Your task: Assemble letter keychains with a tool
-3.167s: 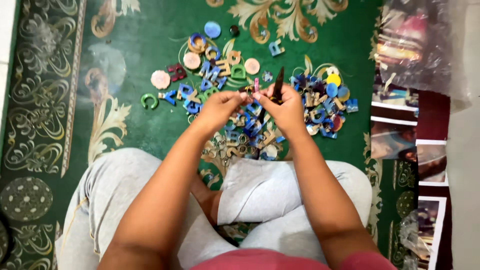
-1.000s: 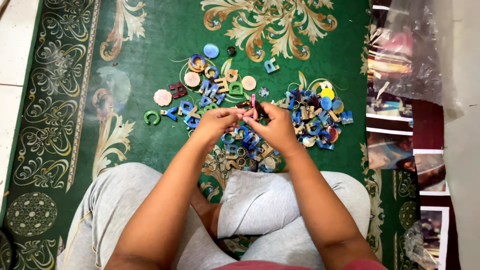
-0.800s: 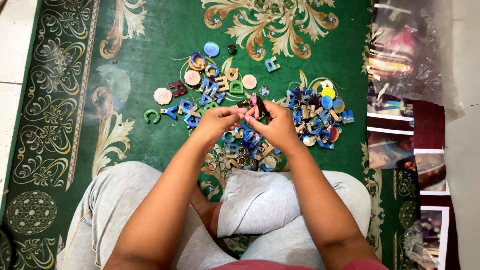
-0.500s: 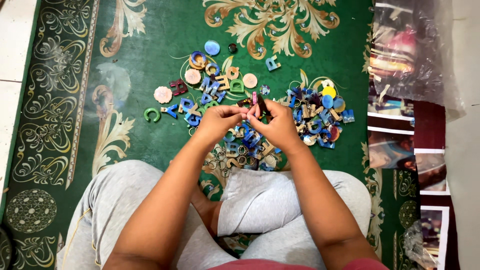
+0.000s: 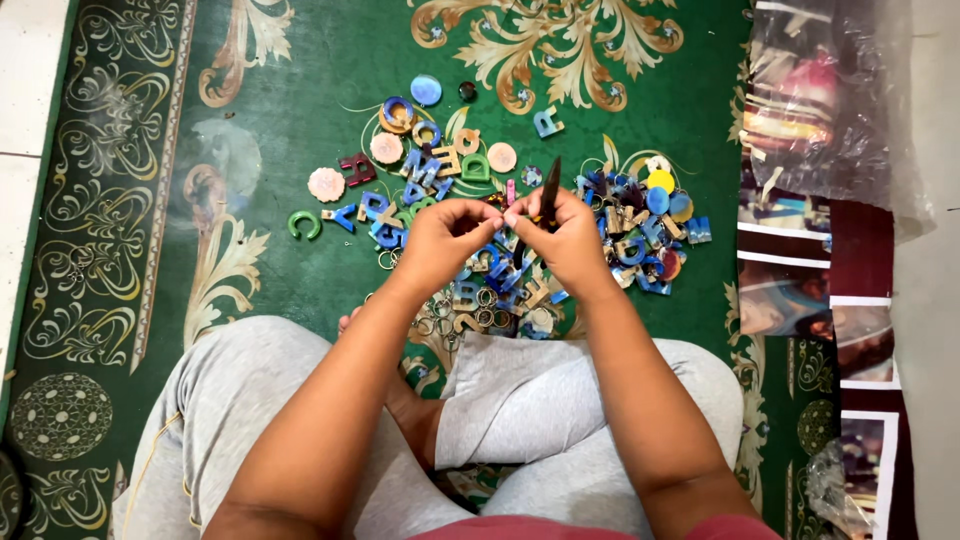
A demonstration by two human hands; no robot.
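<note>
Hands, two, bare, raised together over a heap of resin letter charms [image 5: 500, 270] on the green patterned carpet [image 5: 300, 100]; person seated cross-legged in grey trousers [image 5: 520, 400].

Left hand [image 5: 440, 240]: fingertips pinched shut on a tiny piece, too small to identify, held at the meeting point of both hands.

Right hand [image 5: 570, 235]: closed around a slim dark tool [image 5: 551, 185], its tip pointing up and away from the body; thumb and forefinger also meet the left hand's pinch.

Change noted: against the frames of the last second, the hands sit in nearly the same spot and pose, the tool a little more upright. By judgement, the fine work on the small piece is continuing, not finished.

Surroundings: loose metal rings [image 5: 440, 310] near the knees; pink round discs [image 5: 326, 184] and a green curved charm [image 5: 303, 224] to the left of the heap; a blue disc [image 5: 426, 90] at the far edge; a yellow disc [image 5: 660, 181] on the right; clear plastic bags [image 5: 830, 100] and printed photographs [image 5: 790, 290] along the carpet's right edge.
</note>
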